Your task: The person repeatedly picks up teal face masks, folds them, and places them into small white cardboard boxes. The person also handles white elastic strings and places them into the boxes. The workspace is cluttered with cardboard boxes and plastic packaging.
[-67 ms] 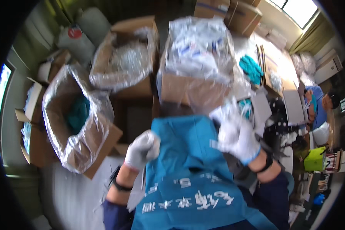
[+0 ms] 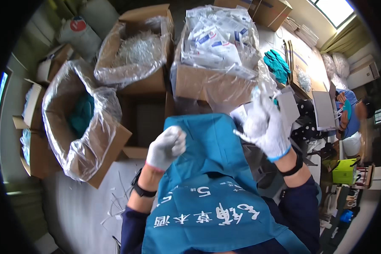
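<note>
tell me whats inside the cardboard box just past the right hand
The cardboard box has a clear plastic liner heaped with flat white packets. The right hand is raised just before it. Lower layers are covered.

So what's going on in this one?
A person in white work gloves holds a teal cloth spread over the lap. The left hand is closed in a fist at its left edge; the right hand is raised, pinching a thin white strip. Ahead stand plastic-lined cardboard boxes, one piled with white packets.
</note>
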`<control>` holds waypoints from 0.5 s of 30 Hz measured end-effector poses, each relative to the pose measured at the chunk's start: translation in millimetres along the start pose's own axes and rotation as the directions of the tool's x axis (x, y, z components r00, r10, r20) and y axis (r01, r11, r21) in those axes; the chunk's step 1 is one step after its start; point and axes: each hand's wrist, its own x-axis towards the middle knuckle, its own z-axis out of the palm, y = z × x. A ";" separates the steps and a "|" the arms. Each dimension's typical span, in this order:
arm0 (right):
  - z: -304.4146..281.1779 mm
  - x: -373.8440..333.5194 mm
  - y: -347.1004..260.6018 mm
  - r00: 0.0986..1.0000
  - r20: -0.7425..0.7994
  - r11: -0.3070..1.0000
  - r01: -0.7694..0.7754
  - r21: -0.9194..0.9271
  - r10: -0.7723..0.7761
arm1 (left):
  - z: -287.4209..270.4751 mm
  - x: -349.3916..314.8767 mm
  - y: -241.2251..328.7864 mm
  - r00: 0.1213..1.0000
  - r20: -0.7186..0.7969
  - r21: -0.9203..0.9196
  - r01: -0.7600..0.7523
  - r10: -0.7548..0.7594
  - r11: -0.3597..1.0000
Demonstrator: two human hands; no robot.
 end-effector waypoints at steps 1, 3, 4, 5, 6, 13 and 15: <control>3.0 5.9 -2.9 0.999 0.006 0.999 0.049 0.020 -0.049 | -6.7 15.4 -11.9 1.000 -0.003 0.026 -0.014 0.014 1.000; -2.3 14.6 -6.7 0.993 0.110 0.997 0.042 0.060 -0.048 | -1.8 34.1 -32.1 0.995 -0.097 0.165 -0.013 0.030 0.986; -6.9 16.2 -9.8 0.980 0.201 0.998 -0.005 0.070 -0.010 | 6.1 41.2 -38.8 0.981 -0.191 0.272 0.014 0.039 0.962; -8.4 17.7 -11.1 0.984 0.177 0.996 -0.019 0.092 0.003 | 1.7 52.8 -45.0 0.980 -0.196 0.373 0.037 0.039 0.927; -11.8 16.9 -10.6 0.989 0.148 0.992 -0.031 0.122 0.013 | 5.6 59.5 -49.7 0.988 -0.152 0.434 0.034 0.036 0.900; -18.3 22.9 5.6 0.936 0.331 0.949 -0.206 0.237 0.120 | 25.5 70.8 -69.2 0.979 0.202 0.691 -0.129 -0.018 0.711; -21.1 23.4 7.2 0.967 0.230 0.955 -0.166 0.244 0.110 | 32.3 65.8 -76.5 0.970 0.227 0.608 -0.076 -0.082 0.790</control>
